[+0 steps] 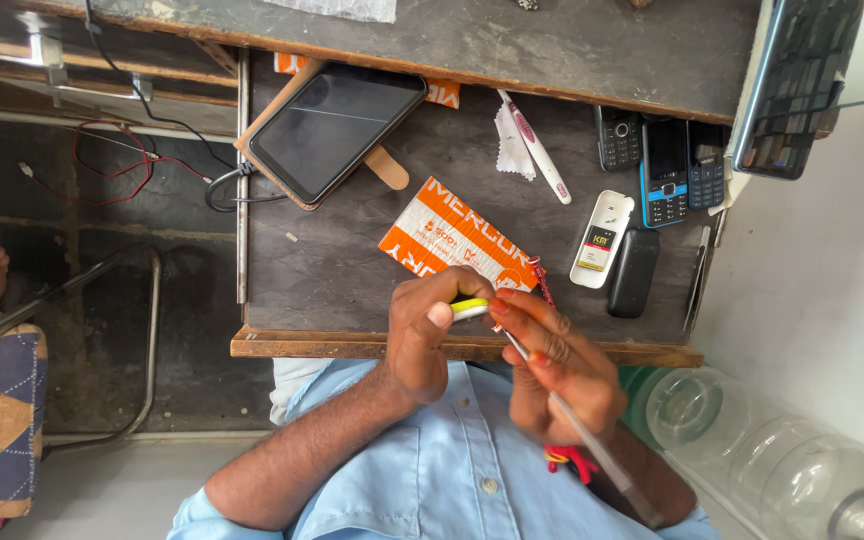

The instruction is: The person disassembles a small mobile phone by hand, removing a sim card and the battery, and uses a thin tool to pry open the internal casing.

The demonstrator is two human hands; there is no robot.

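Left hand: fingers curled and pressed on a small yellow and white part, pinching it at the near edge of the wooden table.
Right hand: fingertips closed around a thin metal tool; its tip meets the small part, its long handle runs back over the blue shirt.
Small part: between both hands, just above the table edge, touching the thumbs.
Containers: clear plastic bottles lie on the floor at the near right; what is in them I cannot tell.
Orange and white packet: flat on the table, just beyond the hands.
Tablet: dark screen, at the far left of the table, leaning on a wooden board.
Phones: three button phones at the far right, under the shelf.
White dongle: near the phones, beside a black battery.
White pen-like tool: far middle, beside a small cloth.
Wires: red and black, left of the table.
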